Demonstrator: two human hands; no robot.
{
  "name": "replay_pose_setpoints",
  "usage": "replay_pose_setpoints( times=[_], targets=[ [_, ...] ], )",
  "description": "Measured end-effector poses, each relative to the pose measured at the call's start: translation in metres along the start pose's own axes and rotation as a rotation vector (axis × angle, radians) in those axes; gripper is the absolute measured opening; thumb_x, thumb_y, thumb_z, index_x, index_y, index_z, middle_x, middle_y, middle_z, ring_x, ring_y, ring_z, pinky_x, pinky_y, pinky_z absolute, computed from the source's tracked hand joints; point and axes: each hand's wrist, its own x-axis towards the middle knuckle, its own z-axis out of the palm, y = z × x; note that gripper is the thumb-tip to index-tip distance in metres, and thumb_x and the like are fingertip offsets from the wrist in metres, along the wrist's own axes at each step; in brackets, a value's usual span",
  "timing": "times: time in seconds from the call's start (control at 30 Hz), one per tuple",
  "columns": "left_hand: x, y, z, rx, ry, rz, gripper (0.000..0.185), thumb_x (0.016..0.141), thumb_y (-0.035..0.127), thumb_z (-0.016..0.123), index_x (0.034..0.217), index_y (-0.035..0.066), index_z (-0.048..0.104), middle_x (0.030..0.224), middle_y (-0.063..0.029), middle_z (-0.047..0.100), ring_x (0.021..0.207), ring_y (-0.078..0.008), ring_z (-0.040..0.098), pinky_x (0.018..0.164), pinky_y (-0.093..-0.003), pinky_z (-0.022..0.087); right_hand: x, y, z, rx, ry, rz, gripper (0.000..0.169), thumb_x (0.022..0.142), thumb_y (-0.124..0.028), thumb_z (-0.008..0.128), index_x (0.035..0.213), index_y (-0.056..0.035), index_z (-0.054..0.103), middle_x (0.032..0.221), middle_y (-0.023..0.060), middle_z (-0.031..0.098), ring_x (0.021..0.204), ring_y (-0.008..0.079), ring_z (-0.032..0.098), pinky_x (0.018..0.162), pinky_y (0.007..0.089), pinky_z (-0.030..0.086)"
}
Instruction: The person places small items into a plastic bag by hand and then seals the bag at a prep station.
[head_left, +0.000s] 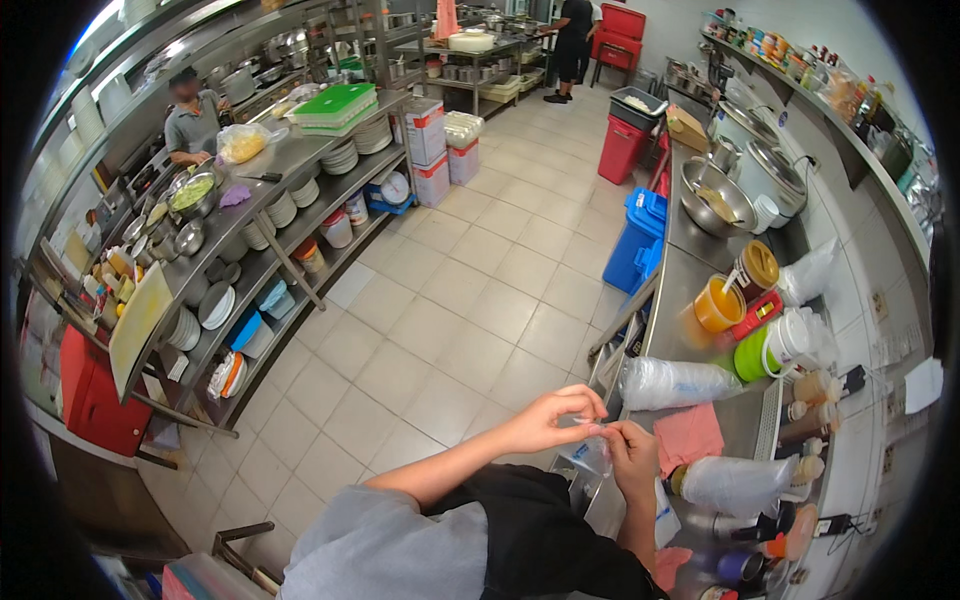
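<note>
My left hand (551, 420) and my right hand (631, 450) meet over the near edge of the steel counter (675, 300). Between them hangs a small clear plastic bag (591, 454), its top pinched in the fingertips of both hands. What the bag holds is too small to tell. Just right of my hands lies a pink cloth (688, 439). Beyond the cloth lies a plastic-wrapped stack of clear cups or lids (675, 384), and a second wrapped bundle (735, 484) lies on the nearer side.
Farther along the counter stand an orange tub (718, 303), a green bucket (757, 354), a steel bowl (716, 196) and rice cookers. Blue bins (636, 240) and a red bin (622, 150) stand beside it. A shelved steel table (300, 176) runs along the left. A person works behind it; others stand far back.
</note>
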Motion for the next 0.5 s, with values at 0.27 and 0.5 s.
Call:
replay_pose_setpoints(
  times=[0.27,0.5],
  targets=[
    [0.037,-0.008,0.055,-0.682,-0.28,-0.339,0.022,0.096,0.015,0.054,0.078,0.005,0.046,0.078,0.0001,0.053,0.07,-0.0088,0.049,0.068,-0.0257,0.043,-0.053,0.003,-0.035,-0.119,0.267,-0.001,0.026,0.094,-0.014,0.05,0.074,0.001,0.056,0.058,0.0075,0.05,0.05,0.015,0.05,0.047,0.0308,0.037],
    [0.062,0.021,0.102,-0.689,-0.83,-0.461,0.016,0.097,0.02,0.053,0.104,0.008,0.046,0.084,0.0041,0.05,0.074,-0.0034,0.047,0.068,-0.0205,0.041,-0.089,0.011,-0.08,-0.019,0.933,0.055,0.038,0.1,-0.022,0.04,0.072,-0.0023,0.055,0.062,0.003,0.054,0.055,0.0162,0.051,0.05,0.0288,0.039]
  ],
)
